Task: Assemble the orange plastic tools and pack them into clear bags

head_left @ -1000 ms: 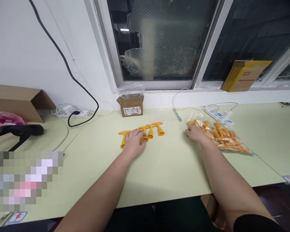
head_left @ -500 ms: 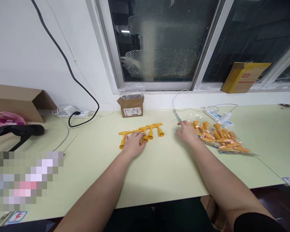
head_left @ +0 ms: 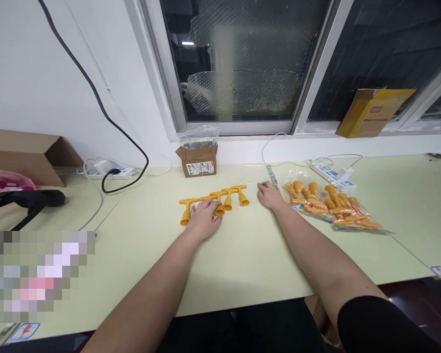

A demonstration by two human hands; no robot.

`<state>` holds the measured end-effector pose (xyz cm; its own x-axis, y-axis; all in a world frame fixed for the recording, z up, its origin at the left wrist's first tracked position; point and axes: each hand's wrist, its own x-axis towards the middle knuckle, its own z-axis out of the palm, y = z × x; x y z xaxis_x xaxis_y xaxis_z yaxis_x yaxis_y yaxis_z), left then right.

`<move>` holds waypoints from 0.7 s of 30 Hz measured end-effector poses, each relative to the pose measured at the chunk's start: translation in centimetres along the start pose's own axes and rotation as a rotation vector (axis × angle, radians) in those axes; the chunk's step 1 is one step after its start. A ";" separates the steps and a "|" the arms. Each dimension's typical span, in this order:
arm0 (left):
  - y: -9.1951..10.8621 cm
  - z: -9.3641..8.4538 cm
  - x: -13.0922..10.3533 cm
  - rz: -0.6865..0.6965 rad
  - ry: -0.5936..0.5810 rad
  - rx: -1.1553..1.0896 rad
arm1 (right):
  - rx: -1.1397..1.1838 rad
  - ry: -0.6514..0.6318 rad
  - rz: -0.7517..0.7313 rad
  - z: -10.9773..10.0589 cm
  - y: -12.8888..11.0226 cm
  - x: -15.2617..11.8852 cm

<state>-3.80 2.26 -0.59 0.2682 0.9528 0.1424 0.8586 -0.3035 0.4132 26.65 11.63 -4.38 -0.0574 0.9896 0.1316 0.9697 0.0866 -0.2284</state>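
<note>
Several yellow T-shaped plastic pieces with flared, cone-like stems (head_left: 228, 198) stand in a row, crossbars towards the window. My left hand (head_left: 203, 220) is over the middle of the row, fingers bent around one piece, partly hiding it. The open end of a neighbouring piece shows between thumb and forefinger. Further right, my right hand (head_left: 271, 196) lies palm down on the table, fingers forward, with no object visible in it. Just beyond its fingertips is a coloured strip (head_left: 272, 175), apparently on a flat clear bag; whether the fingers touch it I cannot tell.
Clear bags of yellow pieces (head_left: 347, 208) lie right of my right hand. A small open cardboard box (head_left: 200, 162) stands by the wall. Power strips (head_left: 334, 175) and cables run along the back. A black curved object (head_left: 33, 200) and a larger carton (head_left: 25, 152) are at left.
My right hand has moved left, away from the filled bags. The coloured strip has shifted slightly right. My left hand stays in place over the yellow pieces.
</note>
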 end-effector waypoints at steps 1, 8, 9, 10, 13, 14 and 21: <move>0.0 0.0 0.0 0.001 -0.001 -0.001 | -0.005 0.002 0.002 -0.1 -0.1 0.0; 0.1 0.0 -0.1 0.001 -0.006 -0.012 | -0.041 0.032 0.068 -0.6 -0.3 -0.4; 0.1 0.0 -0.1 -0.001 -0.008 -0.014 | -0.046 0.032 0.071 -0.7 -0.4 -0.5; 0.1 -0.1 -0.1 -0.005 -0.010 -0.016 | -0.050 0.030 0.070 -0.8 -0.5 -0.6; 0.1 -0.1 -0.1 -0.011 -0.010 -0.014 | -0.055 0.028 0.068 -0.8 -0.8 -0.9; 0.1 -0.1 -0.1 -0.010 -0.009 -0.014 | -0.054 0.031 0.070 -0.8 -0.8 -1.0; 0.3 -0.2 -0.1 0.006 0.055 -0.041 | 0.088 0.132 0.040 -1.0 -0.9 -1.7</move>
<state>-3.65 2.05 -0.29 0.2477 0.9492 0.1941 0.8383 -0.3104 0.4482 26.11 9.80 -3.46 0.0182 0.9693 0.2453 0.9456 0.0630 -0.3191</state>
